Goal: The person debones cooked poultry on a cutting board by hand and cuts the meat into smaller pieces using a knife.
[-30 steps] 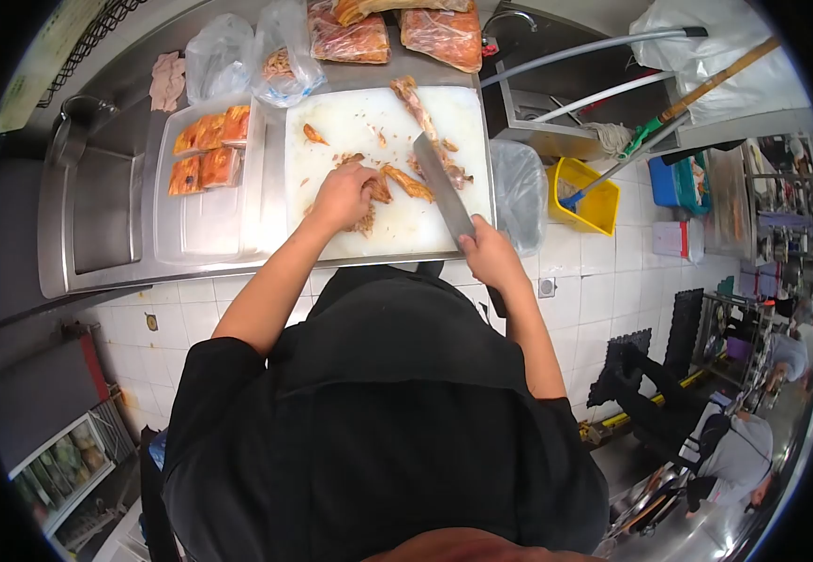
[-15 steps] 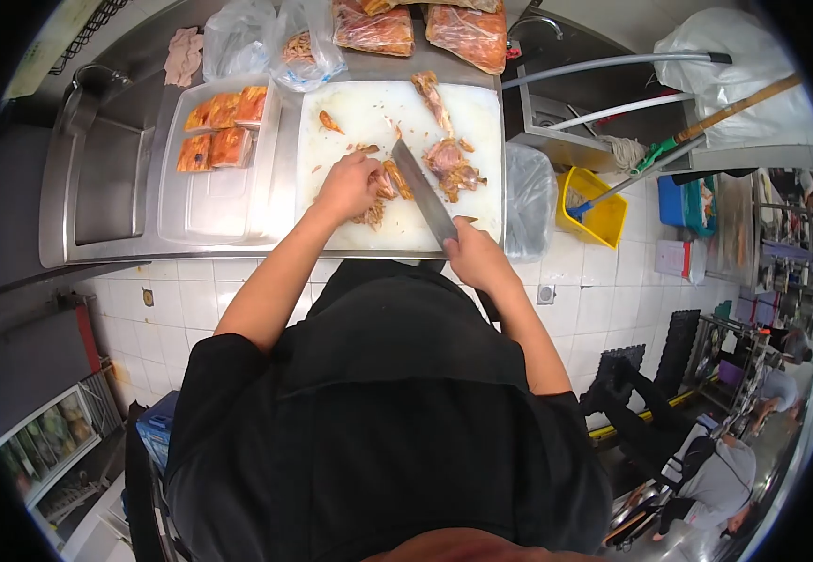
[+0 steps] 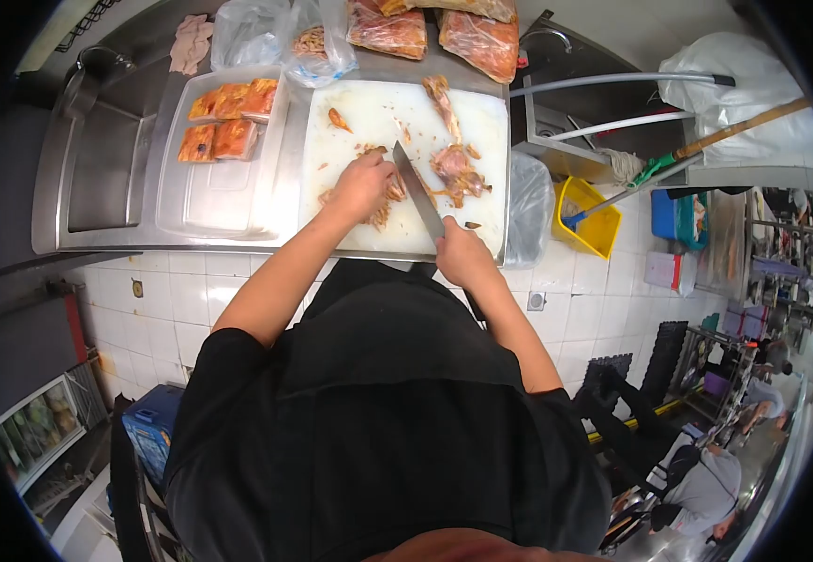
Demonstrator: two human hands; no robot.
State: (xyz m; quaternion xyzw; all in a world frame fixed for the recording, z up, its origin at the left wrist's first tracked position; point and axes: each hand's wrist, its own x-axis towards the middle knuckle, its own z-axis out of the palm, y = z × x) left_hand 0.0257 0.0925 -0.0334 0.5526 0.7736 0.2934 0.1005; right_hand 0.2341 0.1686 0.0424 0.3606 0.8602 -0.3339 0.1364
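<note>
On a white cutting board (image 3: 479, 105), my right hand (image 3: 465, 253) grips the handle of a knife (image 3: 417, 190), its blade angled up and to the left. The fingers of my left hand (image 3: 361, 185) are curled down over cooked meat (image 3: 395, 187), close beside the blade; they partly hide it. Chopped meat bits (image 3: 378, 217) lie under and around that hand. To the right of the blade rest a bony meat chunk (image 3: 460, 174) and a long bone (image 3: 441, 101) with meat scraps on it. A small browned piece (image 3: 338, 119) sits at the board's upper left.
Left of the board stands a clear plastic tub (image 3: 172, 192) with several roasted meat blocks (image 3: 218, 140), then a sink (image 3: 106, 178). Plastic bags (image 3: 252, 37) and wrapped meat slabs (image 3: 481, 42) line the back. A yellow bucket (image 3: 598, 229) is at the right.
The knife blade has shifted left, closer to my left hand, and now covers much of the browned strip beside it. The whole view has moved slightly.
</note>
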